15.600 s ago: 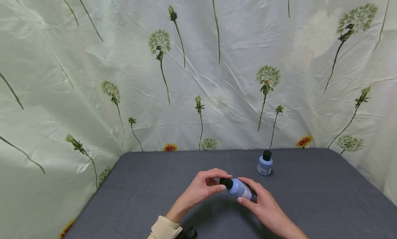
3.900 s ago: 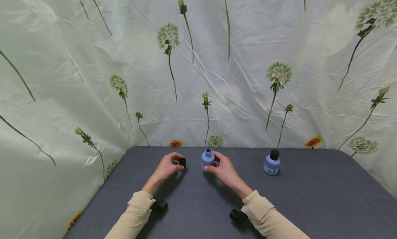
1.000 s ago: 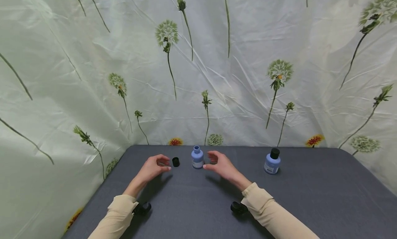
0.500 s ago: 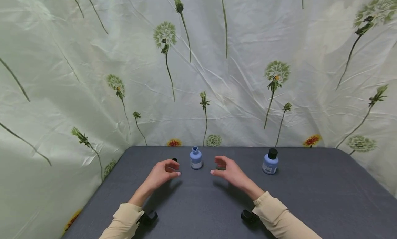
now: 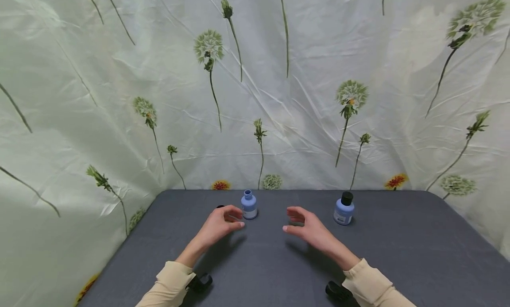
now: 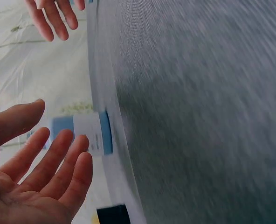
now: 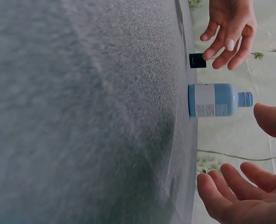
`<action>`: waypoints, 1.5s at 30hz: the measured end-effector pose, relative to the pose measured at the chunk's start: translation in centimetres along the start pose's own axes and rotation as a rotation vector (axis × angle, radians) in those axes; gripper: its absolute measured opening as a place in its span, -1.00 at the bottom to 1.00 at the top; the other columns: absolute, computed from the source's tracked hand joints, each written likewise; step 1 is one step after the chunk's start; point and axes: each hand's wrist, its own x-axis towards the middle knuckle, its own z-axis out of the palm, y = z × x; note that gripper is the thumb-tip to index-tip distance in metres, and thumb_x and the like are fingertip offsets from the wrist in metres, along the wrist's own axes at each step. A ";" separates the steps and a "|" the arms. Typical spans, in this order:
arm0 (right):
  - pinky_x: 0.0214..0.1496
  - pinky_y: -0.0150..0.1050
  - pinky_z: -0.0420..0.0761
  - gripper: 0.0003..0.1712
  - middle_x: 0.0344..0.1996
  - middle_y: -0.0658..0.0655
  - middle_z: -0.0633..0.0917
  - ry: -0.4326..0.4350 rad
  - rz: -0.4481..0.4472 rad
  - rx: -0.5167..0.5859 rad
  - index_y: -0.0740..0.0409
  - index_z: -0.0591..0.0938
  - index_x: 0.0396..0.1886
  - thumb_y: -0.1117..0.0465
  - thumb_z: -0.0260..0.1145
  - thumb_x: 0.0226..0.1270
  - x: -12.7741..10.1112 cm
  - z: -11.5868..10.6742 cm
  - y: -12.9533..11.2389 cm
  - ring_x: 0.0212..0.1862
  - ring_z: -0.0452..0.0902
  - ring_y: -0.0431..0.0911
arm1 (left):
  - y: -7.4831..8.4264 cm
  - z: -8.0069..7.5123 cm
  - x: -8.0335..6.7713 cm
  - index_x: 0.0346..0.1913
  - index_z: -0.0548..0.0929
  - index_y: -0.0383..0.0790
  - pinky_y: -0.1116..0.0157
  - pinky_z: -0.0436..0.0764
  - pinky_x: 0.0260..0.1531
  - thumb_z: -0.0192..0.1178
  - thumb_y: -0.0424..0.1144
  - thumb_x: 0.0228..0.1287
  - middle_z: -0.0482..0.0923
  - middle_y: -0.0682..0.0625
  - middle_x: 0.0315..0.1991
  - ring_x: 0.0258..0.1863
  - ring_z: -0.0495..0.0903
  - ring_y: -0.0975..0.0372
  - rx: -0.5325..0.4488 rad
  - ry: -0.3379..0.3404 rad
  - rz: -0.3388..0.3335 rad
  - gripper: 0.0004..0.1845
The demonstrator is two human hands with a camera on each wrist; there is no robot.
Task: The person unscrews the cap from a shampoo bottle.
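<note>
A person's left hand [image 5: 221,225], loosely curved with its thumb apart from the fingers, hovers above a dark grey cloth-covered table [image 5: 259,267], near an uncapped light-blue plastic bottle [image 5: 249,208] but apart from it. That bottle stands upright towards the back edge, its threaded neck bare, between the 2 hands and a little beyond them. The right hand [image 5: 311,229] hovers too, its fingers relaxed and slightly spread, thumb well clear of them, to the right of the same bottle. A small black cylindrical cap [image 7: 197,60] sits on the table just left of the uncapped bottle; in the head view the left hand hides most of it. Farther right, beyond the right hand, a second light-blue plastic bottle with its black cap on [image 5: 343,213] stands upright. Cream fabric sleeves [image 5: 169,280] cover the 2 forearms, and a white sheet printed with dandelions [image 5: 303,121] hangs behind.
</note>
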 end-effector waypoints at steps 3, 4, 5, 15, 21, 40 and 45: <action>0.18 0.10 0.46 -0.29 0.25 0.23 0.51 0.005 0.010 0.008 0.24 0.42 0.36 0.12 0.44 0.27 -0.7 -0.5 0.1 0.26 0.43 0.16 | 0.4 0.5 0.2 0.02 0.65 -0.30 0.17 0.62 -0.19 0.38 -0.30 0.22 0.66 -0.08 -0.10 -0.15 0.66 0.12 -0.009 -0.024 0.015 -0.68; 0.17 0.10 0.47 -0.28 0.25 0.24 0.51 0.006 0.013 0.010 0.24 0.41 0.36 0.12 0.44 0.27 -0.9 -0.7 0.2 0.26 0.43 0.17 | 0.5 0.7 0.3 0.02 0.65 -0.30 0.17 0.62 -0.19 0.37 -0.31 0.22 0.66 -0.10 -0.09 -0.15 0.65 0.13 -0.012 -0.029 0.017 -0.68; 0.17 0.10 0.48 -0.28 0.26 0.25 0.50 0.006 0.018 0.012 0.25 0.41 0.37 0.12 0.43 0.28 -1.1 -0.8 0.2 0.27 0.43 0.17 | 0.5 0.8 0.3 0.01 0.64 -0.31 0.17 0.62 -0.19 0.37 -0.30 0.22 0.66 -0.11 -0.09 -0.15 0.65 0.13 -0.011 -0.033 0.021 -0.69; 0.13 0.04 0.52 -0.27 0.27 0.25 0.49 0.017 0.055 0.041 0.22 0.40 0.38 0.09 0.42 0.29 -2.6 -2.6 0.7 0.29 0.40 0.18 | 1.1 2.0 1.2 0.05 0.63 -0.33 0.15 0.62 -0.18 0.36 -0.27 0.24 0.65 -0.16 -0.05 -0.11 0.65 0.11 -0.034 -0.087 0.046 -0.65; 0.12 0.04 0.53 -0.28 0.28 0.29 0.47 0.016 0.064 0.019 0.26 0.38 0.38 0.12 0.40 0.31 -3.8 -3.6 1.1 0.29 0.40 0.19 | 1.9 3.1 1.8 0.07 0.63 -0.30 0.17 0.61 -0.18 0.35 -0.24 0.26 0.64 -0.12 -0.04 -0.11 0.64 0.14 -0.044 -0.120 0.055 -0.65; 0.06 0.00 0.56 -0.23 0.25 0.33 0.50 0.051 0.126 -0.041 0.33 0.36 0.38 0.07 0.41 0.30 -6.5 -6.5 3.0 0.25 0.43 0.21 | 2.8 5.8 3.6 0.04 0.65 -0.28 0.20 0.61 -0.21 0.36 -0.24 0.25 0.66 -0.02 -0.11 -0.16 0.65 0.19 -0.003 -0.177 0.102 -0.67; 0.08 0.01 0.56 -0.22 0.24 0.34 0.51 0.070 0.161 -0.056 0.34 0.36 0.38 0.05 0.41 0.30 -7.1 -7.2 3.4 0.25 0.43 0.21 | 3.1 6.4 4.1 0.03 0.65 -0.29 0.20 0.61 -0.21 0.36 -0.24 0.24 0.67 -0.05 -0.11 -0.17 0.65 0.19 -0.002 -0.180 0.119 -0.67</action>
